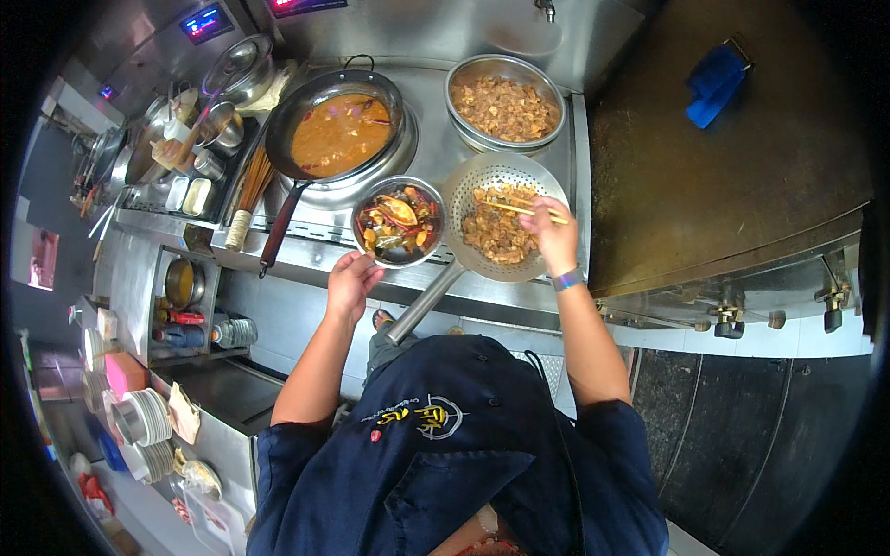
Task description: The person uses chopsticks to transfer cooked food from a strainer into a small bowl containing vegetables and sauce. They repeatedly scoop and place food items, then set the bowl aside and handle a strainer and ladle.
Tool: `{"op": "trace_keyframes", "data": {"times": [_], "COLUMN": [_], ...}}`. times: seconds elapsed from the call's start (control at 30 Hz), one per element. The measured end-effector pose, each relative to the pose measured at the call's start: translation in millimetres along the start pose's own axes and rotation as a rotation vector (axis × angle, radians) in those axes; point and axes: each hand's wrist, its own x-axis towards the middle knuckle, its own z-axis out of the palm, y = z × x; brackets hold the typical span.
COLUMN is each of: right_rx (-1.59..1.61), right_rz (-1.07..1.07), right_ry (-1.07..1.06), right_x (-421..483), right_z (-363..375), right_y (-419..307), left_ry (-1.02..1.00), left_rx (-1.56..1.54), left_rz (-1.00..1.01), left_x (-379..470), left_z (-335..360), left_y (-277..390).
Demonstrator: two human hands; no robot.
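My right hand [553, 229] grips a pair of wooden chopsticks [514, 208], their tips over browned food pieces [497, 236] in a perforated metal strainer ladle [459, 187]. The ladle's long handle [425, 303] slants towards my body. With the fingers of my left hand [353, 281] I hold the near rim of a small steel bowl [397, 260]. Dried red chillies, leaves and other spices [400, 217] fill that bowl. Behind the ladle stands a larger steel bowl [455, 125], heaped with similar browned pieces [504, 108].
A wok [278, 142] with orange-brown broth sits on the burner at left, its wooden handle [284, 226] pointing towards me. Beside it lies a bamboo wok brush [252, 191]. Several seasoning containers [198, 196] stand farther left. Stacked plates [149, 417] occupy the left counter. A blue cloth [716, 83] hangs at right.
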Motion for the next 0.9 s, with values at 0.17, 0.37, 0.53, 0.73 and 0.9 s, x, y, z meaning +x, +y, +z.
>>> {"op": "trace_keyframes", "data": {"times": [0.17, 0.37, 0.53, 0.73, 0.9], "right_rx": [-0.405, -0.326, -0.403, -0.360, -0.374], "right_rz": [-0.217, -0.161, -0.166, -0.158, -0.187], "right_ry": [-0.101, 0.088, 0.127, 0.049, 0.040], "right_x": [0, -2, 5, 12, 13], "right_z": [-6, 1, 3, 4, 5], "right_y": [49, 15, 28, 50, 48], "left_ry": [0.053, 0.074, 0.073, 0.073, 0.066], "left_rx": [-0.004, 0.003, -0.005, 0.012, 0.020], "left_rz": [0.041, 0.065, 0.039, 0.035, 0.025], "left_x": [1, -5, -9, -9, -10], "left_z": [-17, -30, -23, -20, -18], "left_y": [2, 2, 1, 0, 1]}}
